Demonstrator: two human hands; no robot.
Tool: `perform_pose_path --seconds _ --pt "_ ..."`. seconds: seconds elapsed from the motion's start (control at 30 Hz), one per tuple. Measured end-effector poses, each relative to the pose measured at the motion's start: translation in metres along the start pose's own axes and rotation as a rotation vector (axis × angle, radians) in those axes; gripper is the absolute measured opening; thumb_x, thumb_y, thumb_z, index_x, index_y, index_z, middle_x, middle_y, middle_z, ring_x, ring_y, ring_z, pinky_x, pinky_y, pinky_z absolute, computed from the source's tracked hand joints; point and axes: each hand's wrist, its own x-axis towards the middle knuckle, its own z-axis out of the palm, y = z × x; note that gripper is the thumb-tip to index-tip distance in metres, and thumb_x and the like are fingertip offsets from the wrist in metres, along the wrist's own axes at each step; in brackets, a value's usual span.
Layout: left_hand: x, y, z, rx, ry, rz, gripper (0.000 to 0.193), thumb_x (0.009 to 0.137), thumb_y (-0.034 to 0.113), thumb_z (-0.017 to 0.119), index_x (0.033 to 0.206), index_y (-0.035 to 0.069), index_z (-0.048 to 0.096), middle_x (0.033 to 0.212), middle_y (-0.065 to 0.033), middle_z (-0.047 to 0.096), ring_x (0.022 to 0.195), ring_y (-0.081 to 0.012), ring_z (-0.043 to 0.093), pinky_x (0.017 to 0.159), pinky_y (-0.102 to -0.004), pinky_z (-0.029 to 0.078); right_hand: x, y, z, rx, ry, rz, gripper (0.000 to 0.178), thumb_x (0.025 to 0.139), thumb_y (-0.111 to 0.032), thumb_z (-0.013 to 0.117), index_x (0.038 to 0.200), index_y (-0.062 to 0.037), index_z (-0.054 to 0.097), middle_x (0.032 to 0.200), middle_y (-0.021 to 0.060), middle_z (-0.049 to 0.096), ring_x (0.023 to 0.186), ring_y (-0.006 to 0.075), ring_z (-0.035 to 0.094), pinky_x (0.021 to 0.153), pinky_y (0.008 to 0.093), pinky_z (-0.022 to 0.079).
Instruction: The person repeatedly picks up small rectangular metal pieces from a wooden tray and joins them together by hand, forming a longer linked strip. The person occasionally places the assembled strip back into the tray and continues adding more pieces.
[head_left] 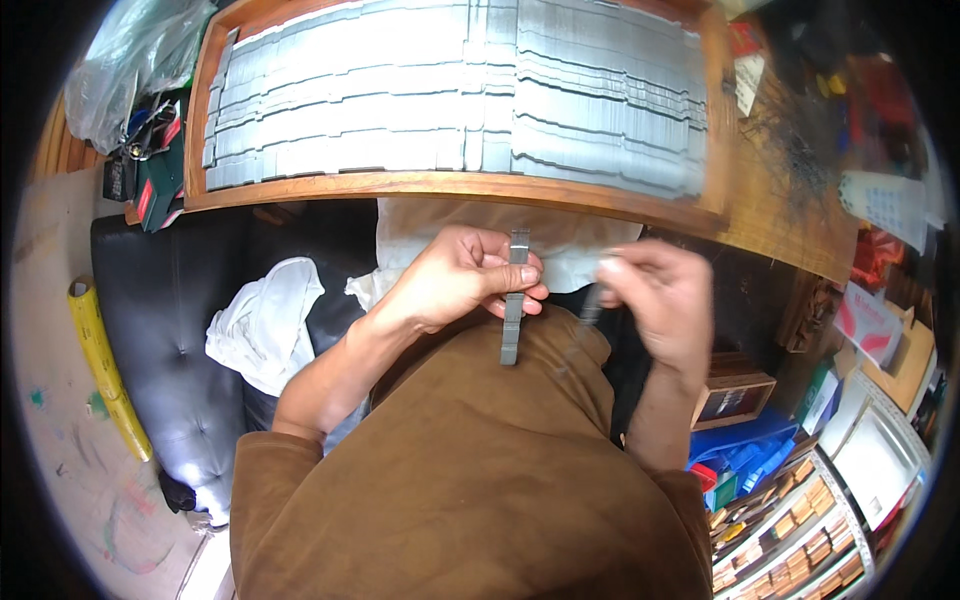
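The left hand (pixel 455 280) is pinching a narrow grey metal strip (pixel 514 298) upright, fingers closed round its upper part (both ends are sticking out). The right hand (pixel 660 300) is hovering just beside it, blurred, fingers curled round a thin dark rod (pixel 588 310).

Pink-white packet (pixel 868 322) far right, boxes (pixel 735 395) below

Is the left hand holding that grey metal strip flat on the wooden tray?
No, the left hand pinches the grey metal strip upright above the lap, clear of the wooden tray.
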Motion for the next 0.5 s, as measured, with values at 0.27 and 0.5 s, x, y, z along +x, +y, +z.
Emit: perform_pose_path --seconds 0.27,0.5 --pt "0.003 -0.009 -0.002 -0.019 -0.028 0.02 0.021 0.094 0.02 0.069 0.103 0.0 0.069 0.089 -0.0081 0.074 0.079 -0.0133 0.071 0.063 -0.0226 0.054 0.034 0.044 0.036 0.165 -0.16 0.112 0.018 0.089 -0.005 0.072 0.102 0.0068 0.066 0.087 0.0101 0.07 0.072 0.0113 0.066 0.066 0.0241 0.055" --pt "0.0 -0.011 -0.002 -0.015 -0.014 0.071 0.019 0.095 0.017 0.067 0.103 0.0 0.069 0.089 -0.0085 0.074 0.079 -0.0132 0.071 0.063 -0.0221 0.054 0.039 0.042 0.039 0.055 -0.212 0.102 0.017 0.088 -0.005 0.074 0.1 0.0056 0.066 0.085 0.0084 0.069 0.073 0.0107 0.066 0.065 0.0231 0.055"
